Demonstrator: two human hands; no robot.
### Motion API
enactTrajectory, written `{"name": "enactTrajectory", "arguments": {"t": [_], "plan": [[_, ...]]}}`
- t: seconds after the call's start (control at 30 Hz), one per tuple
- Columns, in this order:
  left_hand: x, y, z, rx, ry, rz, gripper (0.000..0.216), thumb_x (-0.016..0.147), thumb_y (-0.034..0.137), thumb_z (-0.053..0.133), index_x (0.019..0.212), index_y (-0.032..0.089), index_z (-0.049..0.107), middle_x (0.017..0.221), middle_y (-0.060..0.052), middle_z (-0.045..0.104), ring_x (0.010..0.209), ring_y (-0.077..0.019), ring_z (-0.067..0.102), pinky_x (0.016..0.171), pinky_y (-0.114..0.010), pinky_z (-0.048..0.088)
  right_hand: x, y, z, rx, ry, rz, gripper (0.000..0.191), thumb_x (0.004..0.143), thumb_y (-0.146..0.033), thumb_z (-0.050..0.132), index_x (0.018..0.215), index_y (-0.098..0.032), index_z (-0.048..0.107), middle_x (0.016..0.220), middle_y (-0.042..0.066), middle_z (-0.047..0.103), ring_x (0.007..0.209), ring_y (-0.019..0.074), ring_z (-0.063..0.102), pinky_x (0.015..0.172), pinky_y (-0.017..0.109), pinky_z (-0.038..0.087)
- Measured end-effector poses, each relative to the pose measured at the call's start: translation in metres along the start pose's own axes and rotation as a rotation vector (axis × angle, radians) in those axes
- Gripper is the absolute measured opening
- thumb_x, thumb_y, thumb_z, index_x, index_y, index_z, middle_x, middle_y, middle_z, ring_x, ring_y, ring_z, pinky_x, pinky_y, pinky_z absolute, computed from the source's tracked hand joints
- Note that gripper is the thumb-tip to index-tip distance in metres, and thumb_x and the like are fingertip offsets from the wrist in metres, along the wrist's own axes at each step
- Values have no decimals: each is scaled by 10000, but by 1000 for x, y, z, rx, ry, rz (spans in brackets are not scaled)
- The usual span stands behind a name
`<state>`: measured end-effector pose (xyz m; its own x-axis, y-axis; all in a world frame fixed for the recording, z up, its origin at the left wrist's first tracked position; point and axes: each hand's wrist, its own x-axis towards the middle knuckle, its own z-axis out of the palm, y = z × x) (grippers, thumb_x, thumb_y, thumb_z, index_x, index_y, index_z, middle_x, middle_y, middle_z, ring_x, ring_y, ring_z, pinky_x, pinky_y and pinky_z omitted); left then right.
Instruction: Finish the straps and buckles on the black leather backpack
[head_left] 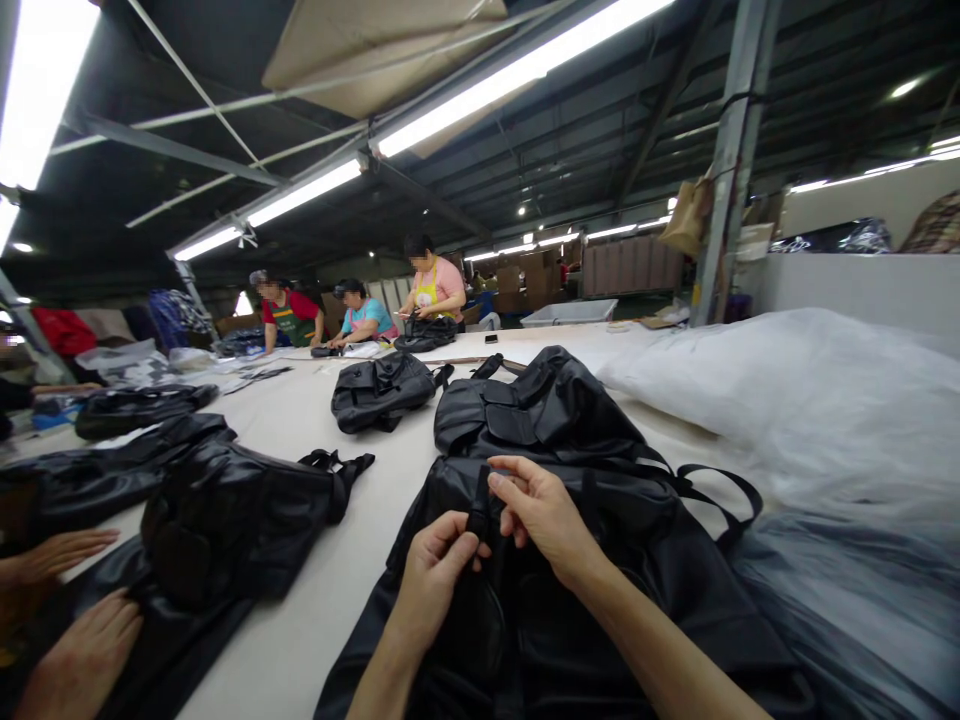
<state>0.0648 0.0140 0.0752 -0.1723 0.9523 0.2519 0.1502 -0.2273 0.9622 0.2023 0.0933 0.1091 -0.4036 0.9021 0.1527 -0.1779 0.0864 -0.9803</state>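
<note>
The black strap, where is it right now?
In the head view, the black strap stands low in the middle, pinched between the left hand and right hand, on top of the nearest black bag.

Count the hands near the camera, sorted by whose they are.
Wearer's own hands: 2, left hand and right hand, both pinching a black strap on the black bag.
Co-worker's hands: 2, upper hand and lower hand, at the lower left.
Total: 4
</note>
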Motion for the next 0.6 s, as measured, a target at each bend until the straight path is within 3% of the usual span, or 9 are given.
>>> {"name": "enactTrajectory", "arguments": {"t": [0.13,0.37,0.5,0.6], "plan": [[-1,1,-1,12,-27,11,135,792,281,646,780,148,667,718,-19,632,669,-139,523,668,-239,401,1,7,1,-36,11,-42,529,722,-526,593,1079,-135,598,619,-45,562,353,66,456,307,166,322],[-2,1,1,51,-28,3,125,808,269,627,786,154,670,736,-26,636,696,-154,529,694,-247,408,5,20,0,-112,-9,-105,358,783,-414,562,1025,-152,593,667,-31,572,359,53,445,313,163,261],[-2,4,3,61,-30,9,135,812,276,617,792,151,663,746,-30,630,704,-154,525,693,-248,408,6,23,-2,-101,3,-142,507,807,-354,549,1279,-174,497,664,-66,535,366,56,443,332,163,289],[-2,5,5,60,-24,11,132,782,281,635,797,150,645,737,-23,612,691,-151,514,666,-245,405,7,24,-4,-130,-31,-140,479,807,-352,541,1244,-155,549,671,-57,528,374,54,440,335,169,296]]}}
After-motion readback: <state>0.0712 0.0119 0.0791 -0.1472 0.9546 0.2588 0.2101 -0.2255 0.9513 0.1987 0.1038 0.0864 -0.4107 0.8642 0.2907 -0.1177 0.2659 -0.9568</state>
